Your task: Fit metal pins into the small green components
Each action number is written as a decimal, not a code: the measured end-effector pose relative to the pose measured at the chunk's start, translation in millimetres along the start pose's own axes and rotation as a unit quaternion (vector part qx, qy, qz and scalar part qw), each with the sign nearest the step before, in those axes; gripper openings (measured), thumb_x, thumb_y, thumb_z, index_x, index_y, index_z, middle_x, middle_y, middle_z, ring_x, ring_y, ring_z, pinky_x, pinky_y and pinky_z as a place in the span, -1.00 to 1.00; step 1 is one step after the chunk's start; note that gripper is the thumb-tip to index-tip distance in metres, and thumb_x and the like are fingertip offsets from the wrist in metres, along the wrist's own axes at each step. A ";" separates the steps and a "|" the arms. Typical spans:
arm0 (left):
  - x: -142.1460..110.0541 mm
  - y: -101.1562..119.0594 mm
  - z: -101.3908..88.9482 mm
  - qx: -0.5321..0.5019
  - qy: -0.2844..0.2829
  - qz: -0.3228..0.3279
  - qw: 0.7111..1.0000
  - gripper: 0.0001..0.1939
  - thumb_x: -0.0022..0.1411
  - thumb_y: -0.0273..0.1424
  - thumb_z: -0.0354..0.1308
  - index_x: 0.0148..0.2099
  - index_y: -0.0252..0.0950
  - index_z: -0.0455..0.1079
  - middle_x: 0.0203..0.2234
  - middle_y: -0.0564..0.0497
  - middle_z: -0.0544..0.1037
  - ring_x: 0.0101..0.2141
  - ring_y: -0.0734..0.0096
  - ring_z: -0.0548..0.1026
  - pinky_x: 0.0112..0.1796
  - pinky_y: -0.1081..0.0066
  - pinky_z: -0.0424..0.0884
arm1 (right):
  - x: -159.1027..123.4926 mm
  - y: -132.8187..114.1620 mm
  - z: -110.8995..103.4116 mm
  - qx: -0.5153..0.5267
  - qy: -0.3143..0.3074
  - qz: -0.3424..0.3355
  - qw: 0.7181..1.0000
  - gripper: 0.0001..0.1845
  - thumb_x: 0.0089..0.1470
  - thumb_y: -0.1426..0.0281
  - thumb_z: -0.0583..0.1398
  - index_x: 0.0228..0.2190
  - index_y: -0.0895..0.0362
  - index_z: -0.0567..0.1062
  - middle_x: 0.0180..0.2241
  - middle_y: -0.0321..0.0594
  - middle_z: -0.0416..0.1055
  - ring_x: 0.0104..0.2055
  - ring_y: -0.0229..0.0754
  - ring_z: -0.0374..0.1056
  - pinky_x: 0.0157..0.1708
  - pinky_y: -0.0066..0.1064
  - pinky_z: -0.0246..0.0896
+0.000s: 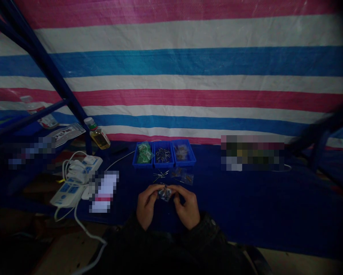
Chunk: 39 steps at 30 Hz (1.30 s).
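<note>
Both hands meet over the near part of the dark blue table. My left hand (147, 205) is closed on the left side of a small clear plastic bag (164, 194), and my right hand (186, 205) pinches its right side. Small shiny pieces show inside the bag, too dim to name. Just beyond the hands lie several loose thin metal pins (161, 175) and a few small clear bags with brownish contents (185, 177). Behind these stand three joined blue trays: one with green packets (144, 152), one with metal pins (163, 155), one with clear bags (182, 151).
A white power strip (62, 196) with plugs and cables lies at the left, beside a blurred-out flat object (104, 193). A bottle of yellow liquid (98, 135) stands behind. Blue metal posts (49, 67) and a striped sheet (188, 63) bound the table (246, 202).
</note>
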State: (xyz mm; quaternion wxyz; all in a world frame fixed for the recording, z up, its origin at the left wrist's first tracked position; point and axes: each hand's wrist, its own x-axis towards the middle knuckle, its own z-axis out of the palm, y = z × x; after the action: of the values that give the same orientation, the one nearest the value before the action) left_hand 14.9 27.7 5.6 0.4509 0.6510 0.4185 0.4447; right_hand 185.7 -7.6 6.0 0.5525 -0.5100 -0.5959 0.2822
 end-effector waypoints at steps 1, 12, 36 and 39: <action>0.4 -0.9 -0.1 -0.001 0.002 0.009 1.000 -0.70 0.42 -0.30 0.05 -0.02 -0.23 0.60 -0.11 -0.10 0.64 -0.14 0.19 0.58 -0.11 0.29 0.47 | 0.0 1.0 0.2 -0.003 0.003 0.000 1.000 -0.64 0.19 0.52 0.08 -0.11 0.04 0.61 -0.23 -0.21 0.60 -0.21 -0.09 0.53 -0.14 -0.28 0.42; 2.4 2.2 2.6 0.065 0.022 0.020 0.997 -0.80 0.33 -0.29 0.22 -0.26 -0.27 0.61 -0.27 -0.09 0.60 -0.20 0.23 0.56 -0.12 0.33 0.44 | 0.4 -0.1 3.5 0.005 -0.008 0.019 1.000 -0.83 0.27 0.34 0.21 -0.35 0.07 0.57 -0.22 -0.17 0.57 -0.23 -0.13 0.50 -0.29 -0.38 0.35; 1.9 -6.2 2.5 0.026 0.022 0.024 0.999 -0.75 0.41 -0.31 0.11 -0.10 -0.24 0.61 -0.17 -0.12 0.60 -0.22 0.25 0.56 -0.21 0.33 0.47 | 1.2 -0.1 3.8 -0.004 -0.007 0.004 1.000 -0.85 0.27 0.34 0.21 -0.25 0.04 0.61 -0.24 -0.19 0.56 -0.21 -0.11 0.50 -0.20 -0.34 0.39; 2.0 0.8 2.7 0.060 0.022 0.033 0.997 -0.84 0.33 -0.34 0.22 -0.15 -0.24 0.61 -0.08 -0.14 0.57 -0.02 0.13 0.52 -0.05 0.26 0.44 | 2.8 -1.1 2.3 -0.026 0.020 -0.017 0.999 -0.84 0.27 0.33 0.20 -0.30 0.06 0.60 -0.21 -0.14 0.50 -0.16 -0.09 0.47 -0.19 -0.32 0.38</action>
State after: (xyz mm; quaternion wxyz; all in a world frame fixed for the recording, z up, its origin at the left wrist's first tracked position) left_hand 18.1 28.8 6.2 0.3868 0.6803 0.4322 0.4481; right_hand 183.6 -4.9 7.6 0.5554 -0.5194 -0.6007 0.2468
